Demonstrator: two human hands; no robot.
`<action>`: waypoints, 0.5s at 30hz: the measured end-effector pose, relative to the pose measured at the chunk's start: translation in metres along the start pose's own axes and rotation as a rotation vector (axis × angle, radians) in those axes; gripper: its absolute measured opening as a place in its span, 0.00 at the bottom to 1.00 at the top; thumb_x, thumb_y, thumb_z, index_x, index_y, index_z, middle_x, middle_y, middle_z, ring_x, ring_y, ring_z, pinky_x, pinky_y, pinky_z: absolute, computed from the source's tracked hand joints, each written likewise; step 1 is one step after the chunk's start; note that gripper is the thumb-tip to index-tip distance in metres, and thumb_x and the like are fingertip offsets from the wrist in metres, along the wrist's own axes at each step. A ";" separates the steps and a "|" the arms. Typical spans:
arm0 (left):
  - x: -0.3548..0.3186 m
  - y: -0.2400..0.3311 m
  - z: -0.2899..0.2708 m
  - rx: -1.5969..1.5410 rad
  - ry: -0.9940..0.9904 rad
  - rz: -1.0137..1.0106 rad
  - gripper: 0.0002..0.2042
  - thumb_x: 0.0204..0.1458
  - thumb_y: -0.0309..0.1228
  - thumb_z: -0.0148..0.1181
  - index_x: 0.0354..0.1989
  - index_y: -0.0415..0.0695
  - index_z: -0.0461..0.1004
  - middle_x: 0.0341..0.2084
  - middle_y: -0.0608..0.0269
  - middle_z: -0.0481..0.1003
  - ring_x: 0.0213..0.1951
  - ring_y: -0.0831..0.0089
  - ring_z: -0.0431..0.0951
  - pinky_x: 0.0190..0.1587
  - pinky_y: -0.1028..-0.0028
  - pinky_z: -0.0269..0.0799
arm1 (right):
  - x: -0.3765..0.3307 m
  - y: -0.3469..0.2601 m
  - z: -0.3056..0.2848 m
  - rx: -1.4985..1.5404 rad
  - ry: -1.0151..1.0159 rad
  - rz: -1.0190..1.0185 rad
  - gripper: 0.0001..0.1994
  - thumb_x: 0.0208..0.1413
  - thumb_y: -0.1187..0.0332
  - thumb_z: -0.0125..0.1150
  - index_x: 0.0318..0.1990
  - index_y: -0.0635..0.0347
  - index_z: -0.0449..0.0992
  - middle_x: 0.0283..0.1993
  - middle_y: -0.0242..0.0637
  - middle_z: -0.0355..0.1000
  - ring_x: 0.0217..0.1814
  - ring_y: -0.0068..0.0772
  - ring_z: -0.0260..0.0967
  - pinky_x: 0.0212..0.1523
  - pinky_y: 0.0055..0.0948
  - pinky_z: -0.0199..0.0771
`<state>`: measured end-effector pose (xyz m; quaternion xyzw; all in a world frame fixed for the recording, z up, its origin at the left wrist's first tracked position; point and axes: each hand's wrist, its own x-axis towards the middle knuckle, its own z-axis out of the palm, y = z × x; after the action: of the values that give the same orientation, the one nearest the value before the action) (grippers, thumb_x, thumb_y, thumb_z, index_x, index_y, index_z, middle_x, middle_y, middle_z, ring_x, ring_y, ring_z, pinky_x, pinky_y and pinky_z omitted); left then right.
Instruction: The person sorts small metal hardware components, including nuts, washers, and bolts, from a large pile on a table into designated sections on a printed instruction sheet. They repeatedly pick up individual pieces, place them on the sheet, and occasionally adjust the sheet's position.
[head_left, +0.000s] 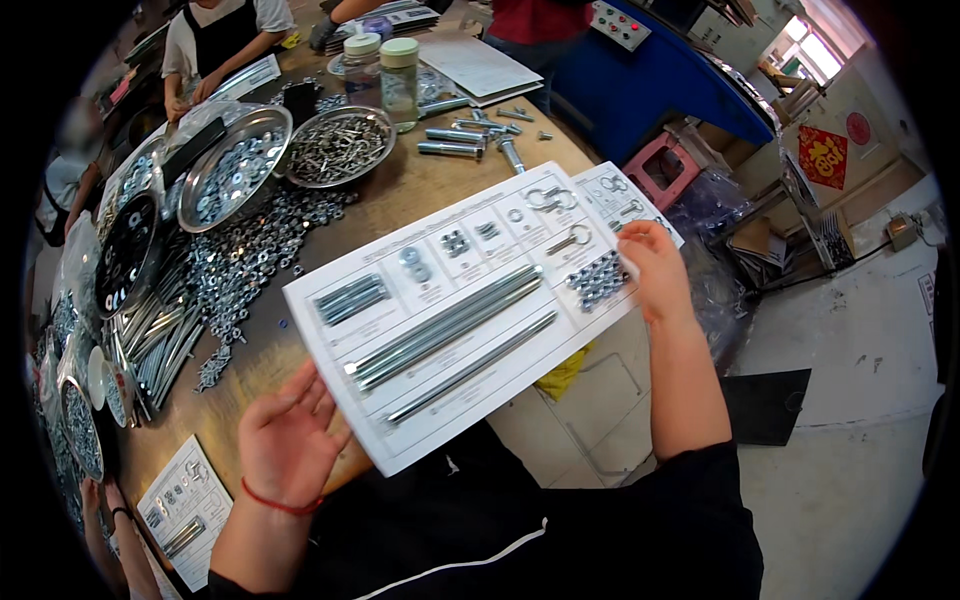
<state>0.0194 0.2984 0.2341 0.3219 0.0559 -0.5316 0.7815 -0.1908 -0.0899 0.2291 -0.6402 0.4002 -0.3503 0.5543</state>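
A white printed card (470,375) with metal hardware laid flat on it is tilted in front of me over the table's front edge. Long rods (445,330), short studs (352,300), nuts (598,282), washers (414,264) and an eye bolt (569,239) sit in its printed boxes. My right hand (658,270) grips the card's right edge, thumb on top. At the lower left edge is my left hand (290,435), palm up and fingers stretched out. Its fingertips meet the card's edge; whether they bear its weight I cannot tell. Another hardware card (620,190) shows behind the far right corner.
Loose nuts (245,262) are heaped left of the card, near metal bowls (338,145) of small parts. Large bolts (455,142) and jars (399,85) stand farther back. Another card (190,510) lies lower left beside someone's hands (110,510). A pink stool (662,160) stands right.
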 end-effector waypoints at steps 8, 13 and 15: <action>0.109 -0.067 0.062 -0.086 -0.089 -0.217 0.28 0.50 0.32 0.50 0.62 0.37 0.64 0.58 0.57 0.68 0.61 0.62 0.66 0.66 0.51 0.56 | 0.116 0.036 -0.120 -0.088 0.129 -0.065 0.13 0.51 0.72 0.63 0.45 0.65 0.75 0.38 0.36 0.71 0.39 0.26 0.69 0.40 0.24 0.68; 0.146 -0.098 0.089 -0.070 -0.077 -0.220 0.26 0.49 0.30 0.50 0.60 0.38 0.65 0.57 0.57 0.67 0.63 0.62 0.62 0.68 0.50 0.53 | 0.163 0.053 -0.148 -0.051 0.121 -0.059 0.14 0.51 0.73 0.63 0.44 0.67 0.74 0.36 0.37 0.74 0.35 0.26 0.71 0.37 0.23 0.71; 0.155 -0.107 0.089 -0.086 -0.054 -0.215 0.26 0.48 0.29 0.49 0.59 0.37 0.65 0.56 0.57 0.67 0.63 0.62 0.62 0.68 0.49 0.52 | 0.178 0.063 -0.153 -0.057 0.136 -0.064 0.13 0.51 0.73 0.63 0.44 0.67 0.74 0.36 0.37 0.74 0.35 0.26 0.71 0.36 0.23 0.71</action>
<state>-0.0297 0.1010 0.1896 0.2657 0.0916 -0.6179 0.7343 -0.2581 -0.3201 0.1896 -0.6428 0.4261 -0.3989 0.4961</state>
